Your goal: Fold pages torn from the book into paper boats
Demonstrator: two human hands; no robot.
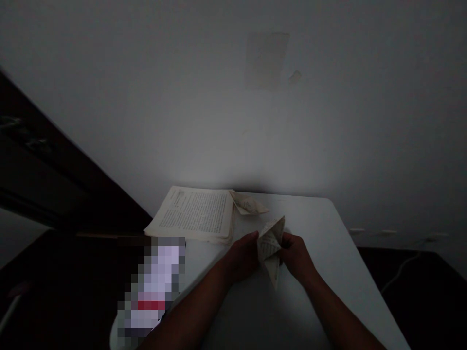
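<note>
Between my hands, above the white table [314, 218], is a folded paper [270, 245] with printed text and pointed ends at top and bottom. My left hand [243, 255] grips its left edge, the fingers partly hidden behind it. On the other side my right hand [295, 252] pinches the paper near its middle fold. A second folded paper shape [250, 204], also printed, lies just beyond, touching or close to the right edge of a stack of printed pages [197, 214].
At the table's left edge lies a blurred-out, bright oblong thing [155, 282], close to my left forearm. A pale wall [204, 121] rises right behind the table. On the left is a dark door [47, 155]; a cable [399, 270] hangs at the right.
</note>
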